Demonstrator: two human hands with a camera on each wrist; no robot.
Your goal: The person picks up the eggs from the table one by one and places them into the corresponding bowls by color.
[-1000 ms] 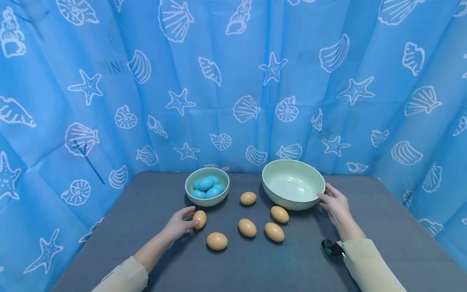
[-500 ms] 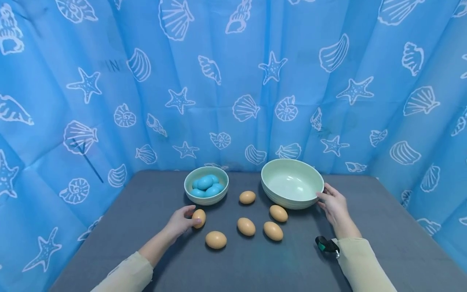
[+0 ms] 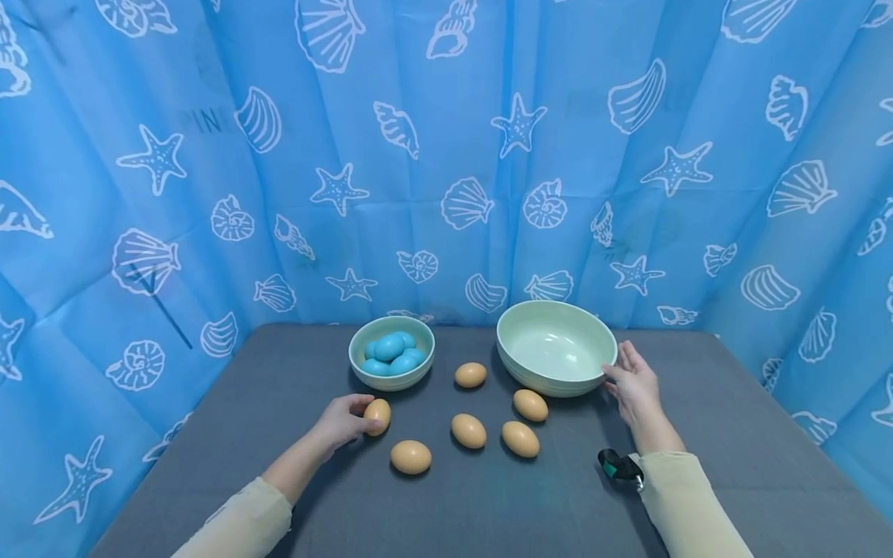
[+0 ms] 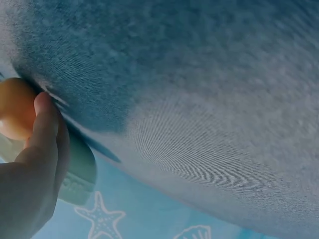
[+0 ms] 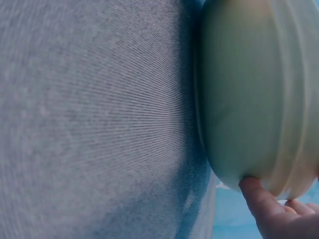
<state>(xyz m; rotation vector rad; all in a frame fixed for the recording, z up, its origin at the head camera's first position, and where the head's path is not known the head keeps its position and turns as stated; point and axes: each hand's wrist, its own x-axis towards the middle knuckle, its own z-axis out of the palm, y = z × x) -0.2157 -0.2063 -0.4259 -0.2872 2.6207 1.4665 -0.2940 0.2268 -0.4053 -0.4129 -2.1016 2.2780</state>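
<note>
My left hand pinches a light brown egg between thumb and fingers, low over the table in front of the small bowl. In the left wrist view the egg shows at the left edge, with a fingertip along its side. My right hand holds the right side of the large pale green bowl, thumb at the rim. A finger presses low on the bowl's outer wall in the right wrist view. Inside the small green bowl lie several blue eggs.
Several more brown eggs lie loose on the dark grey table, between and in front of the bowls. A black strap hangs by the right sleeve. A blue shell-patterned curtain encloses the back and sides.
The head view has shifted slightly, so everything sits a little higher and further left. My left hand keeps its pinch on the egg, and my right hand stays at the large bowl.
</note>
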